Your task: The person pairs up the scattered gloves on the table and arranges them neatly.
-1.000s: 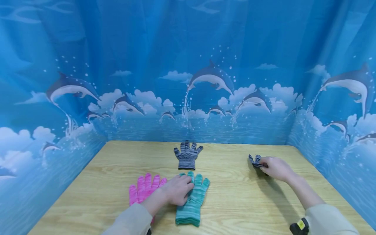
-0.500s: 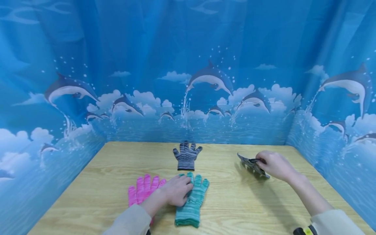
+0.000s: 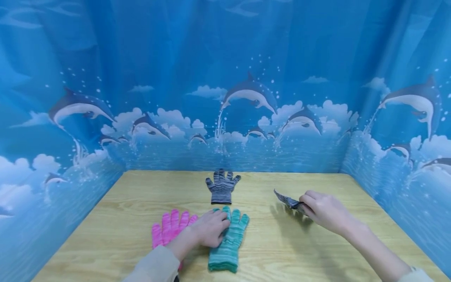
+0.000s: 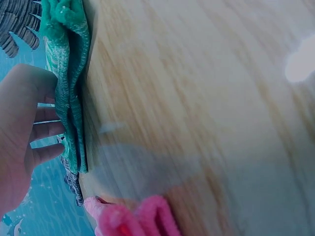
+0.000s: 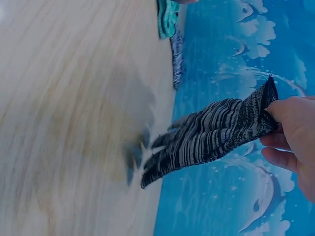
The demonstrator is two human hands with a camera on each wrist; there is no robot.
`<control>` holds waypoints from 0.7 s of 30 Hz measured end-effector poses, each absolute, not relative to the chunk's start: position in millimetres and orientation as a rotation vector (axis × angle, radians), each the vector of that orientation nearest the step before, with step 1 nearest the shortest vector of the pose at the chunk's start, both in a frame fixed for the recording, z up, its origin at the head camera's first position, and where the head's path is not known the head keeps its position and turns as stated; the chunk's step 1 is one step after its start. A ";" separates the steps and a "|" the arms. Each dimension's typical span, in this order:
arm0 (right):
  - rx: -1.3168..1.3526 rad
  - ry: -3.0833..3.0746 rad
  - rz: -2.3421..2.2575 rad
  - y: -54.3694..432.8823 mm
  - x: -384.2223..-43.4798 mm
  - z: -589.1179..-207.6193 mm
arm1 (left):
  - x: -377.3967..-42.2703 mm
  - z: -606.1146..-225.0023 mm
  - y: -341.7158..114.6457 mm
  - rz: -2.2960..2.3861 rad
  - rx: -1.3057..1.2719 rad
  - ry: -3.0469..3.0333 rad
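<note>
My right hand pinches a black-and-grey striped knit glove by its cuff. In the right wrist view the glove's fingers hang down toward the tabletop, above their shadow. My left hand rests on the left side of a green knit glove, its fingers fairly straight against the fabric in the left wrist view. The green glove lies flat with its fingers pointing away from me. To its left lies a pink knit glove, partly covered by my left forearm.
A second black-and-grey glove lies flat near the table's back edge, beyond the green one. The wooden table is walled in at the back and sides by a blue curtain printed with dolphins.
My right hand has moved a little left and nearer with the striped glove, which was bunched and now hangs more spread out. My left hand stays on the green glove.
</note>
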State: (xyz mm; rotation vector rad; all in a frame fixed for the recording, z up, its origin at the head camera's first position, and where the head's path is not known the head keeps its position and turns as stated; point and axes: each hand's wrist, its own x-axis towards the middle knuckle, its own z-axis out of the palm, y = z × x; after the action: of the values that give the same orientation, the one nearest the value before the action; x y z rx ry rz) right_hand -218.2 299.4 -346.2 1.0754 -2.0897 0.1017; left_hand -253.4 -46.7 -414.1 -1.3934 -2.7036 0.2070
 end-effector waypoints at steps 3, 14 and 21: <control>1.045 -2.092 0.134 297.6 -211.3 -340.6 | -254.6 -414.7 -45.8 0.208 -1.396 -2.702; 0.894 -2.192 0.358 304.9 -200.9 -314.4 | -256.4 -419.1 -46.5 0.159 -1.414 -2.680; 0.984 -2.149 0.221 304.5 -198.4 -311.4 | -260.1 -418.0 -50.7 0.027 -1.407 -2.701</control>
State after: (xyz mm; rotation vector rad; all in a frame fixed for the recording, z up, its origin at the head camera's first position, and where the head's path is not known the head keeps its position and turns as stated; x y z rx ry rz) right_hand -198.4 304.5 -311.4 0.9844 -2.1491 0.2209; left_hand -260.1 -50.7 -418.0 -1.4072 -2.7013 0.0274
